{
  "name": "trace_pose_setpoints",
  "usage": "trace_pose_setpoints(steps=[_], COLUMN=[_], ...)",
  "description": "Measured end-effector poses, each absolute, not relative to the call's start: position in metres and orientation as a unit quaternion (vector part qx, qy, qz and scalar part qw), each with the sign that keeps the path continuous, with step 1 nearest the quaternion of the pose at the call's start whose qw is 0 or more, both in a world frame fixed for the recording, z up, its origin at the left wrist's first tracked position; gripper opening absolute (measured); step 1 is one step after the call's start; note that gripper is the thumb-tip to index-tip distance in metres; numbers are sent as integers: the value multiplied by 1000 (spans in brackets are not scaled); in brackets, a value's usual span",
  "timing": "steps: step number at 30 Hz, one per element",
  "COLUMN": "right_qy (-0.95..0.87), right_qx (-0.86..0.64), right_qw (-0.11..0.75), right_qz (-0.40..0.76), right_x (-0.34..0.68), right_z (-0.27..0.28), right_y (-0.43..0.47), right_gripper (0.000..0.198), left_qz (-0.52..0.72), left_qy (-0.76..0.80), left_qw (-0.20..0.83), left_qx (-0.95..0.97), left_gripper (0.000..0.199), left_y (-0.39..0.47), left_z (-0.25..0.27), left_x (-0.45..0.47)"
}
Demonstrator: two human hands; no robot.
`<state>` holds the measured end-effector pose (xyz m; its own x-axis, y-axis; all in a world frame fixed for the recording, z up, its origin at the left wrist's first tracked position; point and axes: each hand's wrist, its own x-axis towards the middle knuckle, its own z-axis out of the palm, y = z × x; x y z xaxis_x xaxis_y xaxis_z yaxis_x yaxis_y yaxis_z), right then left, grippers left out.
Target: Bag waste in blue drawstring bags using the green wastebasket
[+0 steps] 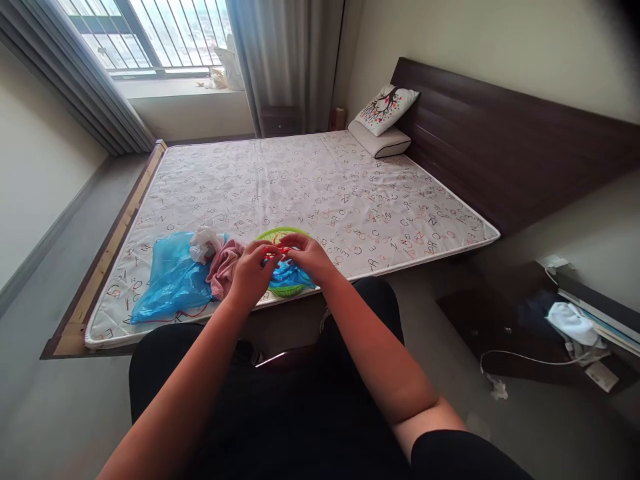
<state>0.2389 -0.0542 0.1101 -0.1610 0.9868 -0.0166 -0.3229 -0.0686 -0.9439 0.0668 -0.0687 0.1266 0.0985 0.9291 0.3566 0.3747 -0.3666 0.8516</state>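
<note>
My left hand [253, 267] and my right hand [309, 257] meet in front of me, fingertips pinched on a thin red cord [277, 248]. Its exact shape between the fingers is too small to make out. Beneath them sits a green plastic basket [286, 291] with crumpled blue plastic [290, 275] inside, partly hidden by my hands. Left of my left hand lies a bunched pink cloth [225, 267]. Beside that are a blue plastic bag [173, 280] and a crumpled white plastic bag [205, 244]. A red strand lies along the blue bag's lower edge.
The letter-printed mattress [300, 180] extends ahead, with a wooden frame edge [107, 247] at its left. Pillows [383, 123] rest by the dark headboard [480, 127]. To the right, a dark nightstand [470, 310] carries a white cloth [573, 322] and a cable.
</note>
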Motion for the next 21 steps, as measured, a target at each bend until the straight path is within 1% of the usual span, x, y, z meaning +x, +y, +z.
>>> trace_pose_setpoints(steps=[3,6,8,10,13,15,17,21], right_qy=[-372,-261,-192,-148,-102,-72,-42,-14], right_qx=[-287,-277,-293,-303,-306,-316,-341,-383], right_qw=[570,618,645,662,688,698,698,696], right_qz=[674,688,679,670,650,638,628,607], right_x=[245,249,251,257,272,284,293,298], right_z=[117,123,123,119,107,98,89,74], right_y=[-54,-50,-43,-35,-24,-20,-18,-20], right_gripper=[35,28,23,19,14,15,17,20], left_qz=[473,480,501,541,597,622,633,604], left_qy=[507,547,555,534,487,459,430,362], left_qw=[232,258,315,403,536,585,618,690], left_qx=[682,636,584,509,345,244,179,168], left_gripper=[8,12,17,18,10,5,5,16], left_y=[-64,-55,-47,-37,-26,-22,-24,-32], left_z=[122,112,102,91,80,78,78,79], left_x=[61,54,49,42,25,11,0,-8])
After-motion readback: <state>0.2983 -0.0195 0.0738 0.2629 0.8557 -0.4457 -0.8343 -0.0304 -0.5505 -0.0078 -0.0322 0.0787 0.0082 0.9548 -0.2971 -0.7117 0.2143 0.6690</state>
